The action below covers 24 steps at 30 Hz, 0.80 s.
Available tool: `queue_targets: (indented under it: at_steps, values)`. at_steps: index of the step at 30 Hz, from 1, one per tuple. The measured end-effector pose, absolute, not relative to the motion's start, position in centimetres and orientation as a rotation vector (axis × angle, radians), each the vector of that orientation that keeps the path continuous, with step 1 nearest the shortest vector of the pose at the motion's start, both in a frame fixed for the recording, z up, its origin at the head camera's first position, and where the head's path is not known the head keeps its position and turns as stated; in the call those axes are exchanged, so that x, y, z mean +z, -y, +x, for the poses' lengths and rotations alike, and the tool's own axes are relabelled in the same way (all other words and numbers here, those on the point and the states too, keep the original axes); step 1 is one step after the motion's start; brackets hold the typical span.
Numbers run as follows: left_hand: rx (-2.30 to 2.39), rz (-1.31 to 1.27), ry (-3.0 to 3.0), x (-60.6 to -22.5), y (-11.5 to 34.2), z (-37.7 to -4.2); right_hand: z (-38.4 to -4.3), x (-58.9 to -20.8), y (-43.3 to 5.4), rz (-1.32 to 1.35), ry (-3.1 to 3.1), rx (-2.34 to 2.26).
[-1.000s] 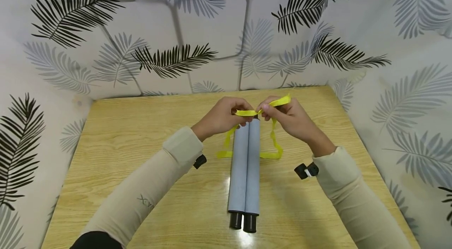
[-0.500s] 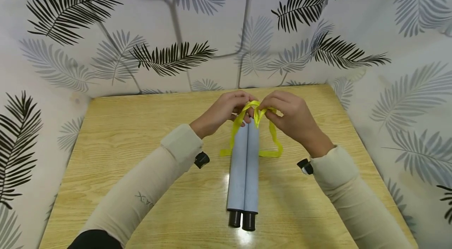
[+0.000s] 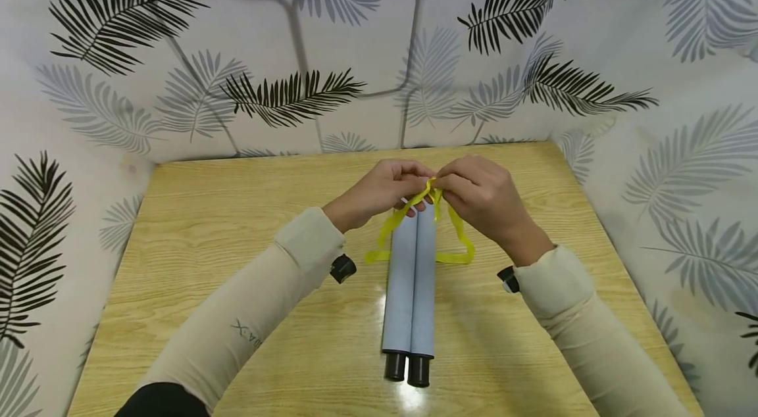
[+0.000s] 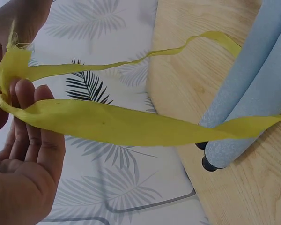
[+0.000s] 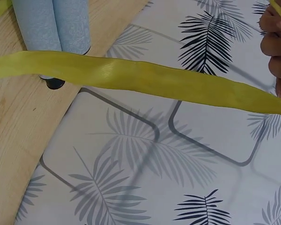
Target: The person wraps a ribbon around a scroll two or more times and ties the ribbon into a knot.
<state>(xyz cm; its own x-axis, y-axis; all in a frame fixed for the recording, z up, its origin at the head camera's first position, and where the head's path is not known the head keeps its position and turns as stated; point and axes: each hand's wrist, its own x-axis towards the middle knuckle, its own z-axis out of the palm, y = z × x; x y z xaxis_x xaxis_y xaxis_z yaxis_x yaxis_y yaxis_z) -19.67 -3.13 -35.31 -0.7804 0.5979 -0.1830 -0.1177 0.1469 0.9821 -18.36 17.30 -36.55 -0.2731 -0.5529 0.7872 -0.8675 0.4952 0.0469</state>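
Head view shows one left hand and one right hand above the far ends of two pale blue rolls, each pinching one yellow ribbon between thumb and fingertips, no wider than its fold. The ribbon hangs down both sides and passes under the rolls, which lie side by side on one wooden table. Its far edge runs near the hands; its surface stretches wide left and right.
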Motion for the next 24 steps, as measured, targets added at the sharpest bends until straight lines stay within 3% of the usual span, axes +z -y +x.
queue_targets:
  at_steps: [24]
  values:
    - [1.636, 0.608, -2.106, -35.67, 3.9, -19.71, -18.1, -37.34, -18.19, 1.087, 1.953, 0.688]
